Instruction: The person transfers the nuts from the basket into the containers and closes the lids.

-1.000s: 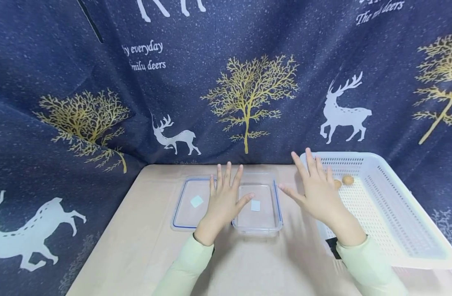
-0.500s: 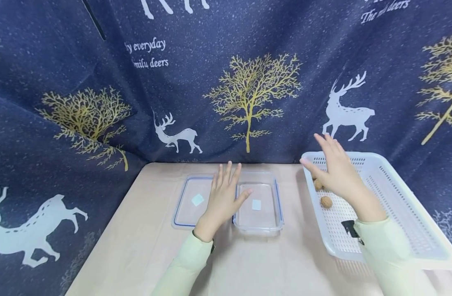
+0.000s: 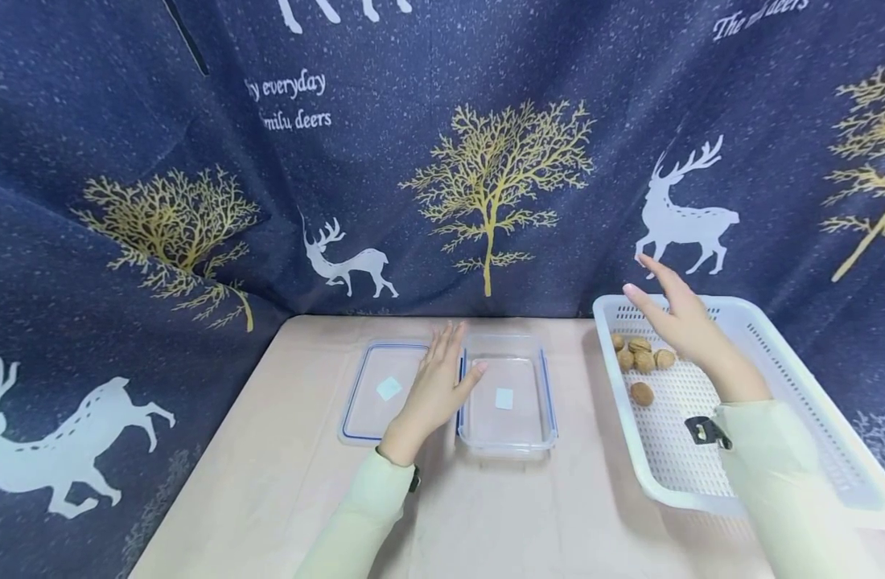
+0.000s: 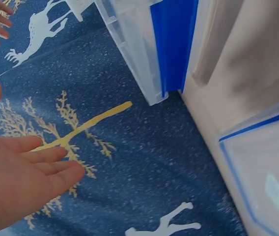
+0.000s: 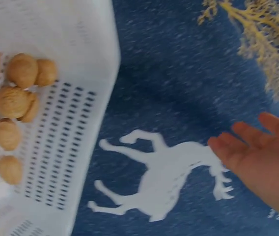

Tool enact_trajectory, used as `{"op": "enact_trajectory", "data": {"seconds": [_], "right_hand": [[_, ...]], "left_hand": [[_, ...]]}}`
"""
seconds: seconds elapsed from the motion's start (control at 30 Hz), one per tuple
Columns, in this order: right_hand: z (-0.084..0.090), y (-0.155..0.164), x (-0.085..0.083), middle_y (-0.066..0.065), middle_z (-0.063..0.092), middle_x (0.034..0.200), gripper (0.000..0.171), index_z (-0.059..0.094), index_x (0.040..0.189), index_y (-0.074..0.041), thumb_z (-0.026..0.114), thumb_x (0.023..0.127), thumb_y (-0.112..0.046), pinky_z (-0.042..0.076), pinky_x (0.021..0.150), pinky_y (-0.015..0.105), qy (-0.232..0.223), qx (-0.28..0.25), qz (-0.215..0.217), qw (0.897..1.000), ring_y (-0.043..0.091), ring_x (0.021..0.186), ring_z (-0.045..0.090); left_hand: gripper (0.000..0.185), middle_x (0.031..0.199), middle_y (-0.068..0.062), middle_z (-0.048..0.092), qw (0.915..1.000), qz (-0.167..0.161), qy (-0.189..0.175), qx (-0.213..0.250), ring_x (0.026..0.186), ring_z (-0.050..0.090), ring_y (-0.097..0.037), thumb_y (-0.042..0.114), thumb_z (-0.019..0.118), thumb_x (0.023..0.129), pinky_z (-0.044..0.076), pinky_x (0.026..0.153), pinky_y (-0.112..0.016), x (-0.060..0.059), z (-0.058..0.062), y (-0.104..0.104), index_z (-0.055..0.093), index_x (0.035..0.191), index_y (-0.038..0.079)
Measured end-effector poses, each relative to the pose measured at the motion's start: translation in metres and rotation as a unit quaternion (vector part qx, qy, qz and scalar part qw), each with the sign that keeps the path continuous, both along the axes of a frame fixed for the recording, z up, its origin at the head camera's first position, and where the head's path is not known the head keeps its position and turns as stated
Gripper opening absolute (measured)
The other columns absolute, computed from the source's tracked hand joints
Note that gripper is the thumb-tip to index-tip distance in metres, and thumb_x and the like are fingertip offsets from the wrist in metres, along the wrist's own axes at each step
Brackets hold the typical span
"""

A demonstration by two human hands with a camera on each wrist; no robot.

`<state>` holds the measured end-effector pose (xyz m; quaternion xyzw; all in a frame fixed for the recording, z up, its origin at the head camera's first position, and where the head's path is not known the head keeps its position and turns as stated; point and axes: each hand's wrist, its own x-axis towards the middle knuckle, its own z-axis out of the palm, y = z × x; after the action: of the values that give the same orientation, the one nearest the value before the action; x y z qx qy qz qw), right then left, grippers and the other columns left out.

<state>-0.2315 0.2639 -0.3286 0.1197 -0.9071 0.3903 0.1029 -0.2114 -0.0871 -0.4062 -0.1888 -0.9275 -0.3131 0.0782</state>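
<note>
In the head view my left hand (image 3: 434, 388) hovers between a clear blue-edged lid (image 3: 363, 410) and a clear plastic food container (image 3: 518, 370), its fingers extended and holding nothing. My right hand (image 3: 692, 330) is raised over the white plastic basket (image 3: 638, 462), fingers straight and nothing in them. Several walnuts (image 3: 641, 393) lie in the basket's left part. The right wrist view shows walnuts (image 5: 13, 102) close to the slotted basket wall, with the right hand (image 5: 257, 152) well apart from them. In the left wrist view the left hand (image 4: 31, 182) has its fingers extended.
Pale square stickers mark the lid and the container. A dark blue curtain (image 3: 384, 161) with deer and trees hangs right behind the table (image 3: 269, 466). The basket takes up the table's right side.
My right hand has moved right, from beside the basket's left edge to over its interior, uncovering the walnuts. The left hand has stayed nearly in place, turning slightly, its fingers closer together.
</note>
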Motion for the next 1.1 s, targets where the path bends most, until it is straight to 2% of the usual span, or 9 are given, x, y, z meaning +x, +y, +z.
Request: {"op": "enact_trajectory", "data": {"seconds": [0.27,0.37,0.43,0.53,0.67,0.77,0.87,1.0,1.1], "right_hand": [[-0.018,0.029,-0.016,0.026,0.025,0.153,0.060,0.021,0.152,-0.002,0.041,0.103,-0.031,0.025,0.111,0.061,0.013,-0.063,-0.006,0.998,0.049,0.136,0.027],[-0.024,0.036,-0.019,0.028,0.029,0.151,0.059,0.023,0.151,-0.001,0.040,0.103,-0.032,0.026,0.117,0.046,0.015,-0.078,-0.018,0.997,0.046,0.136,0.029],[-0.028,0.040,-0.021,0.028,0.031,0.150,0.059,0.025,0.151,-0.001,0.041,0.103,-0.033,0.028,0.116,0.027,0.017,-0.089,-0.028,0.996,0.036,0.138,0.032],[-0.037,0.047,-0.026,0.026,0.033,0.149,0.059,0.026,0.150,0.000,0.042,0.103,-0.033,0.035,0.103,0.008,0.019,-0.115,-0.039,0.992,0.015,0.135,0.039],[-0.050,0.058,-0.034,0.012,0.044,0.147,0.057,0.030,0.148,0.001,0.045,0.102,-0.030,0.043,0.090,0.004,0.026,-0.165,-0.056,0.984,-0.006,0.118,0.047],[-0.059,0.068,-0.039,-0.005,0.055,0.135,0.055,0.035,0.146,0.000,0.049,0.101,-0.027,0.045,0.086,0.004,0.023,-0.232,-0.058,0.971,-0.010,0.107,0.050],[-0.068,0.077,-0.040,-0.016,0.059,0.122,0.054,0.037,0.146,-0.002,0.054,0.099,-0.024,0.046,0.083,0.003,0.009,-0.320,-0.039,0.947,-0.010,0.104,0.053],[-0.080,0.088,-0.041,-0.017,0.061,0.118,0.058,0.034,0.148,-0.002,0.056,0.098,-0.021,0.047,0.083,0.003,-0.010,-0.397,-0.029,0.917,-0.007,0.103,0.055],[-0.088,0.095,-0.042,-0.014,0.060,0.122,0.060,0.030,0.148,0.001,0.056,0.098,-0.019,0.047,0.086,0.005,-0.014,-0.423,-0.039,0.905,-0.005,0.105,0.055]], "left_hand": [[0.070,0.157,-0.018,0.020,0.9956,-0.017,-0.055,0.074,0.144,0.021,-0.034,0.038,0.049,0.099,0.020,0.118,-0.049,-0.008,-0.010,-0.003,0.019,0.153,0.004],[0.068,0.156,-0.019,0.024,0.9914,-0.013,-0.074,0.108,0.142,0.025,-0.036,0.033,0.051,0.099,0.023,0.117,-0.049,-0.010,-0.013,-0.004,0.020,0.152,0.004],[0.067,0.154,-0.021,0.026,0.9873,-0.016,-0.083,0.134,0.140,0.028,-0.039,0.027,0.053,0.099,0.026,0.115,-0.049,-0.010,-0.015,-0.004,0.021,0.152,0.001],[0.065,0.152,-0.024,0.029,0.9788,-0.025,-0.105,0.174,0.139,0.031,-0.039,0.021,0.053,0.099,0.029,0.115,-0.046,-0.012,-0.019,-0.005,0.021,0.150,-0.002],[0.061,0.149,-0.028,0.031,0.9624,-0.039,-0.132,0.235,0.138,0.032,-0.039,0.010,0.053,0.098,0.028,0.115,-0.042,-0.017,-0.026,-0.007,0.023,0.147,-0.009],[0.060,0.149,-0.029,0.031,0.9485,-0.041,-0.147,0.278,0.139,0.031,-0.039,0.003,0.053,0.097,0.026,0.116,-0.042,-0.021,-0.032,-0.008,0.024,0.146,-0.010],[0.060,0.150,-0.028,0.030,0.9349,-0.037,-0.161,0.314,0.139,0.029,-0.039,0.000,0.054,0.095,0.024,0.117,-0.043,-0.023,-0.038,-0.008,0.024,0.146,-0.010],[0.061,0.151,-0.028,0.028,0.9187,-0.025,-0.179,0.351,0.141,0.026,-0.039,-0.001,0.055,0.094,0.023,0.117,-0.044,-0.023,-0.045,-0.007,0.025,0.146,-0.009],[0.060,0.152,-0.025,0.027,0.9138,-0.010,-0.189,0.360,0.141,0.026,-0.037,-0.001,0.054,0.094,0.023,0.118,-0.042,-0.022,-0.048,-0.005,0.026,0.147,-0.007]]}}
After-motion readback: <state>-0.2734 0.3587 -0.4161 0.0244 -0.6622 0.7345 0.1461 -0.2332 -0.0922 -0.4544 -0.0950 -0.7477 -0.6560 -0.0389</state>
